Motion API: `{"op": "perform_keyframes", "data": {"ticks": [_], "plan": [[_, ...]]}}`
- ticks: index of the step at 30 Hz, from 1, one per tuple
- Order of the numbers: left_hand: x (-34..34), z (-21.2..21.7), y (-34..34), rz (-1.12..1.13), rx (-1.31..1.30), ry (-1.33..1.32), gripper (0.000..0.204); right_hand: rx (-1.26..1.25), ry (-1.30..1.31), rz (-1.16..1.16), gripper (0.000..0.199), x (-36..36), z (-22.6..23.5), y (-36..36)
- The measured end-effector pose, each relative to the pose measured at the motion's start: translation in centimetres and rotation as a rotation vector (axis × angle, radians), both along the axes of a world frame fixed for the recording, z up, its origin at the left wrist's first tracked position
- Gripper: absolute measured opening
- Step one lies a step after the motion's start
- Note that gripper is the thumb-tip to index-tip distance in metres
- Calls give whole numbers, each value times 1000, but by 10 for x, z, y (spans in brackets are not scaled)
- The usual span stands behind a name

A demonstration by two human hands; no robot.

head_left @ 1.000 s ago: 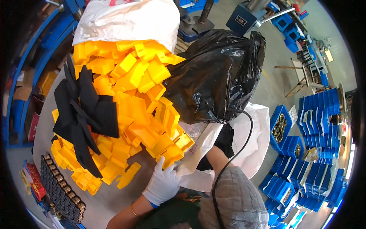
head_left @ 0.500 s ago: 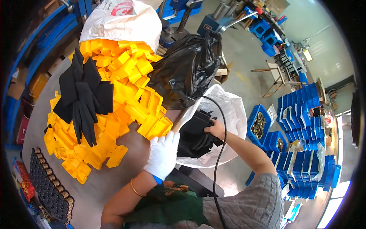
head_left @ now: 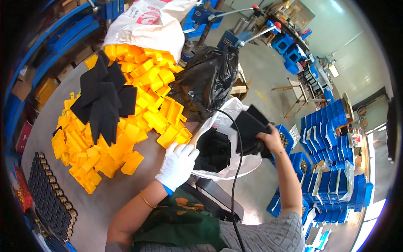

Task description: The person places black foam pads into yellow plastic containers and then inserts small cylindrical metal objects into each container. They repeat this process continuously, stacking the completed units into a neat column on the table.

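Note:
My right hand (head_left: 272, 139), bare, is closed around a bunch of flat black foam pads (head_left: 249, 126), raised above the right rim of a white sack (head_left: 247, 166). More black foam pads (head_left: 213, 151) lie inside that sack. My left hand (head_left: 176, 166), in a white glove, rests at the table edge beside the sack's left rim, fingers stretched out and touching the edge. Just beyond its fingertips are yellow plastic parts (head_left: 170, 132) in a large heap. On top of the heap lies another pile of black foam pads (head_left: 103, 98).
A second white sack (head_left: 145, 33) spills yellow parts onto the grey table (head_left: 138, 185). A black plastic bag (head_left: 205, 75) stands behind the open sack. A black cable (head_left: 237, 180) hangs across the view. Rows of black-and-brass pieces (head_left: 50, 197) stand at left; blue bins (head_left: 323, 168) are stacked at right.
My right hand has come up out of the sack and moved right, bringing the bunch of black foam pads with it. My left hand stays near the rim. The view has shifted slightly.

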State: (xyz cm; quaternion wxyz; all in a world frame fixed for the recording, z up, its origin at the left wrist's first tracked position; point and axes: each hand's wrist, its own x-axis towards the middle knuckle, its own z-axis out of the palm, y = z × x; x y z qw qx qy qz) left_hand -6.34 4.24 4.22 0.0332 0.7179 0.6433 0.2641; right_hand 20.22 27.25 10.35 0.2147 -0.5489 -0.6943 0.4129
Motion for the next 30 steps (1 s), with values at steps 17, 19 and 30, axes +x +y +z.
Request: {"op": "perform_keyframes", "data": {"ticks": [17,19,30], "plan": [[-197,122,-138,784,750,-181,69,726,114,1389,60,-439,128,-151],[-228,106,-152,772,518,-146,66,693,-88,1490,71,-482,94,-185],[-258,40,-147,882,425,-677,50,481,274,1446,96,-435,145,-122]]}}
